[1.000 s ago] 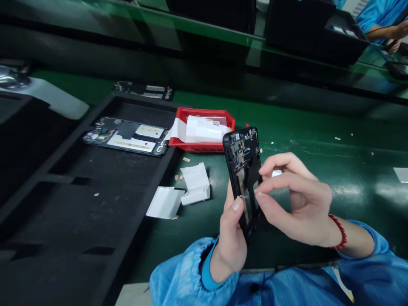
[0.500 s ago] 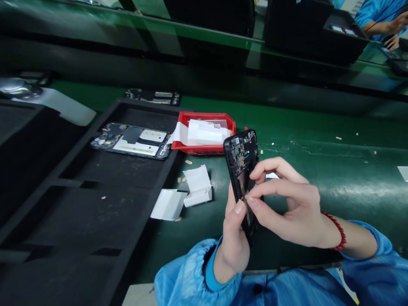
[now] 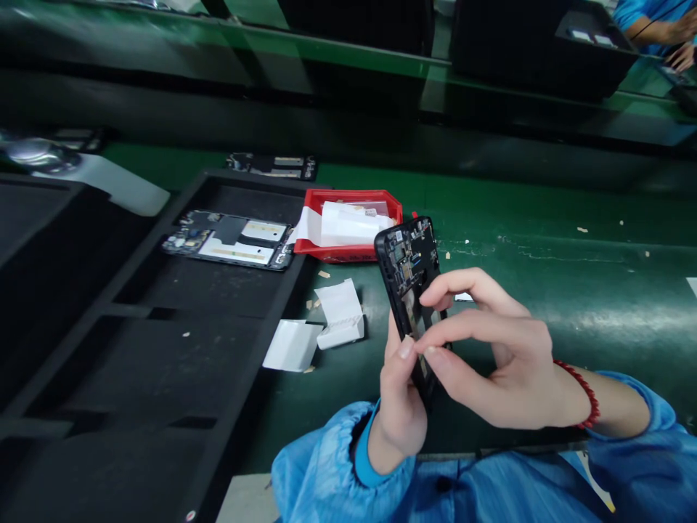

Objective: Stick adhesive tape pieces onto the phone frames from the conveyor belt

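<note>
My left hand (image 3: 401,403) is wrapped round an opened phone (image 3: 406,265), with its thumb on the near edge. The phone stands tilted, its circuit board and inner frame facing right. Over its lower half, my right hand (image 3: 490,349) has thumb and index finger pinched together close to my left thumb. Whatever sits in that pinch is too small or hidden to make out. The right middle finger bends over the phone's inside. Behind the phone is a red bin (image 3: 348,254) with white paper strips (image 3: 348,224) in it.
Another opened phone (image 3: 234,240) lies on a black compartment tray (image 3: 185,363) at left. White paper pieces (image 3: 291,345) and tan scraps lie on the green bench (image 3: 544,254). Further phone parts (image 3: 272,165) sit behind the tray. A co-worker's hands (image 3: 683,43) show at far right.
The view has shifted slightly. The phone leans a little more to the left, and my right hand's pinch has moved slightly left and down along it.
</note>
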The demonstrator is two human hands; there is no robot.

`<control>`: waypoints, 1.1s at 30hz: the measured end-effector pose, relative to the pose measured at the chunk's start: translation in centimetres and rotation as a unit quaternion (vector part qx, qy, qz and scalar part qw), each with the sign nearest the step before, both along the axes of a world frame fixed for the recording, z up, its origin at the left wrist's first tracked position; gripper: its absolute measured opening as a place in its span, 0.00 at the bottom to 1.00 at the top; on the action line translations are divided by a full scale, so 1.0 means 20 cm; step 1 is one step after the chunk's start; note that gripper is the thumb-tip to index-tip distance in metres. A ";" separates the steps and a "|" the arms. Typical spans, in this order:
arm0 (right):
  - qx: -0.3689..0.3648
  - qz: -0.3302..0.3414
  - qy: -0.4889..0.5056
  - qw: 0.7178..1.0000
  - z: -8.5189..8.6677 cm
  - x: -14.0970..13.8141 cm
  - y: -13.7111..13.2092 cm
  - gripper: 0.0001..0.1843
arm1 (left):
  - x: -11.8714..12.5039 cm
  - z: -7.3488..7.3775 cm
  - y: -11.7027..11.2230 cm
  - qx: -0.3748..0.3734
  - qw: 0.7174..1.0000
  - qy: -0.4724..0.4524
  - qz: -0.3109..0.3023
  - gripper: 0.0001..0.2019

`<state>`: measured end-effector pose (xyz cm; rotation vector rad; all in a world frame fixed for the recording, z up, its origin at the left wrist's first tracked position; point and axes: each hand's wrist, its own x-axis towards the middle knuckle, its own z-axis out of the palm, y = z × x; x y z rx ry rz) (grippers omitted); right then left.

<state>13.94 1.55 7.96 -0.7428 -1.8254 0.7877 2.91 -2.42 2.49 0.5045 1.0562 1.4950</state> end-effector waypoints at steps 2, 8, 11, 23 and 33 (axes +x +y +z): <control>-0.005 -0.006 0.000 1.000 -0.01 -0.01 0.01 0.04 | 0.00 -0.01 0.00 0.024 0.999 0.015 0.016 0.19; -0.022 -0.014 0.008 1.000 -0.04 -0.02 0.01 0.05 | 0.02 0.01 -0.01 0.043 0.999 -0.013 0.003 0.24; -0.046 -0.009 0.014 0.999 -0.04 -0.02 0.00 0.05 | 0.03 0.04 -0.01 0.038 0.999 -0.006 0.020 0.26; -0.158 0.028 0.020 0.987 -0.02 0.01 -0.01 0.11 | 0.00 0.03 -0.01 -0.010 0.996 -0.017 0.086 0.18; -0.241 0.075 0.070 0.965 -0.08 0.01 0.02 0.04 | 0.01 0.01 -0.02 0.039 0.999 -0.022 0.014 0.27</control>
